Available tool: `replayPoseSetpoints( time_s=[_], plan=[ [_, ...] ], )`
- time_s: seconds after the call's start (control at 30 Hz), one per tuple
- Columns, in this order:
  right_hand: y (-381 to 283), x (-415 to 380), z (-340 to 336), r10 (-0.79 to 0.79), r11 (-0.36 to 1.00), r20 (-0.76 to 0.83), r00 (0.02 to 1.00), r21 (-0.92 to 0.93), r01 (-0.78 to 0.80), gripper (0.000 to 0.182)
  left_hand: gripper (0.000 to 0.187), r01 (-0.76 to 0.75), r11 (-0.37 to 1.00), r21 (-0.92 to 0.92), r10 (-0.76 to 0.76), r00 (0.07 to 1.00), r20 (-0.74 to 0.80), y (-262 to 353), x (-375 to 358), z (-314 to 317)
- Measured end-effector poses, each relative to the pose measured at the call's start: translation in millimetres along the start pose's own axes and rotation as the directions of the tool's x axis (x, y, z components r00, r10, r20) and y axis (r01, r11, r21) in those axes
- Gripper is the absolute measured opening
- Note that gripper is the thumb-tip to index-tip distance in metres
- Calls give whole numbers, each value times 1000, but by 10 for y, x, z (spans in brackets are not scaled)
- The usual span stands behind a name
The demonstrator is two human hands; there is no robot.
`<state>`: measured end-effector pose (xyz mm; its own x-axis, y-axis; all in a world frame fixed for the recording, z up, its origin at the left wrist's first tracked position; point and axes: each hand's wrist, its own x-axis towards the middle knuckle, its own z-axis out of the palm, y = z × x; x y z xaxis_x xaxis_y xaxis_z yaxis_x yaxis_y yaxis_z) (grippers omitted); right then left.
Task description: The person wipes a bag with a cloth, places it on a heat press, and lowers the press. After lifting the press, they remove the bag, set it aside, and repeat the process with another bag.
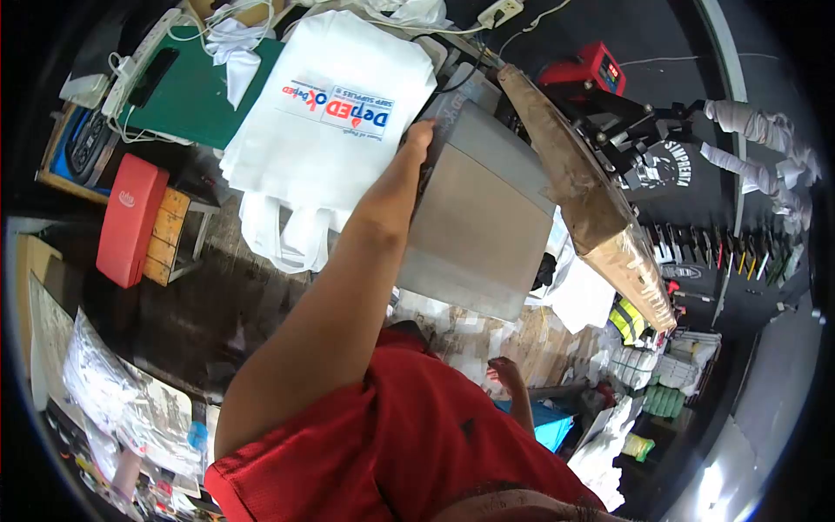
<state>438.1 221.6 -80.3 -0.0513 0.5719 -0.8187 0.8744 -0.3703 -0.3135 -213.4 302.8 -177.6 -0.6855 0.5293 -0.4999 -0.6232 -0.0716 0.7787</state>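
Note:
My left hand [421,137] reaches forward along the stretched left arm, its fingers curled at the seam between a white tote bag and a grey flat panel. Whatever it grips there is hidden. The white tote bag [304,87], apparently on top of a stack, carries blue and red "DepED" print, upside down from here; its handles hang over the near edge. The grey-brown panel [483,217] lies just right of my left hand, with a dark lettered strip along its far side. My right hand [503,372] hangs low by my side, fingers loosely apart, with nothing visible in it.
A green board [209,91] with cables lies left of the bag. A red case [132,217] rests on a wooden stool. Right of the panel, a long brown cardboard piece [583,191] stands before a red control box [596,70] and wrapped metal arms. Scraps litter the floor.

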Motion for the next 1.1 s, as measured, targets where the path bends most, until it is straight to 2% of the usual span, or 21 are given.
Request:
replayPoseSetpoints(
  time_s=[0.1, 0.23, 0.3, 0.33, 0.4, 0.43, 0.47, 0.5, 0.53, 0.57, 0.6, 0.63, 0.7, 0.73, 0.8, 0.83, 0.9, 0.93, 1.0, 1.03, 1.1],
  plan=[
    [-186, -76, 132, -32, 999, 19, 999, -26, 33, 25, 41, 313, 916, -250, -256, 938, 235, -108, 234, -110],
    [-162, 39, 202, 19, 1000, 47, 999, -15, -18, 26, 40, 290, 919, -267, -216, 937, 274, -27, 157, -150],
    [-170, 30, 153, 22, 999, 63, 998, -29, -20, 25, 37, 149, 952, -268, -109, 982, 157, 95, -20, -70],
    [-163, 28, 145, 27, 999, 88, 996, -47, -23, 25, 37, 151, 952, -265, -112, 981, 157, 131, -97, 3],
    [-267, -90, 214, 38, 998, 127, 991, -56, -31, 25, 37, -181, 956, -232, 182, 983, -17, 207, -288, 141],
    [-556, -338, 292, 23, 957, 200, 980, -287, 36, 26, 37, -183, 959, -217, 185, 983, -13, 334, -474, 123],
    [-809, -444, 357, 23, 859, 274, 961, -497, 122, 29, 37, -335, 940, -66, 335, 942, -22, 497, -778, 91],
    [-863, -291, 380, -127, 626, 481, 868, -640, 446, 30, 37, -471, 877, 89, 474, 881, -7, 596, -1100, 50],
    [-1144, -413, 479, -471, 351, 595, 652, -552, 757, 27, 37, -467, 877, 109, 470, 883, 0, 597, -1393, -19],
    [-1491, -591, 584, -619, 475, 522, 587, -346, 809, 24, 38, -625, 767, 145, 622, 780, 72, 581, -1689, -113],
    [-1938, -888, 707, -605, 648, 370, 705, -287, 706, 28, 38, -761, 628, 163, 745, 648, 158, 560, -1993, -182],
    [-2282, -989, 855, -784, 589, 186, 593, -80, 804, 46, 38, -761, 623, 178, 739, 648, 185, 549, -2307, -215],
    [-2873, -1034, 989, -971, 235, -120, 207, -325, 916, 86, 38, -737, 655, 167, 672, 669, 318, 504, -2906, -239],
    [-3131, -1066, 1036, -968, 216, -192, 163, -307, 927, 94, 38, -735, 654, 178, 654, 668, 356, 492, -3133, -206],
    [-3352, -1111, 1031, -981, 125, -181, 71, -309, 943, 93, 37, -712, 655, 253, 524, 669, 528, 431, -3521, -90],
    [-3312, -1078, 1035, -967, 160, -239, 89, -298, 941, 93, 37, -716, 648, 259, 491, 653, 577, 400, -3651, -47],
    [-3180, -965, 942, -920, 332, -230, 317, -30, 943, 76, 35, -786, 509, 350, 528, 606, 595, 367, -3769, 78],
    [-3081, -897, 869, -897, 357, -283, 339, -15, 934, 76, 36, -797, 503, 335, 495, 583, 644, 347, -3776, 134],
    [-2886, -715, 684, -913, 263, -298, 280, 95, 960, 59, 36, -797, 505, 330, 422, 562, 712, 253, -3838, 312],
    [-2740, -555, 572, -900, 270, -327, 289, 103, 957, 59, 37, -796, 504, 335, 384, 554, 739, 204, -3883, 411],
    [-2460, -185, 197, -854, 329, -318, 413, 285, 900, 46, 37, -811, 498, 308, 370, 520, 770, 92, -3983, 630]
  ],
)
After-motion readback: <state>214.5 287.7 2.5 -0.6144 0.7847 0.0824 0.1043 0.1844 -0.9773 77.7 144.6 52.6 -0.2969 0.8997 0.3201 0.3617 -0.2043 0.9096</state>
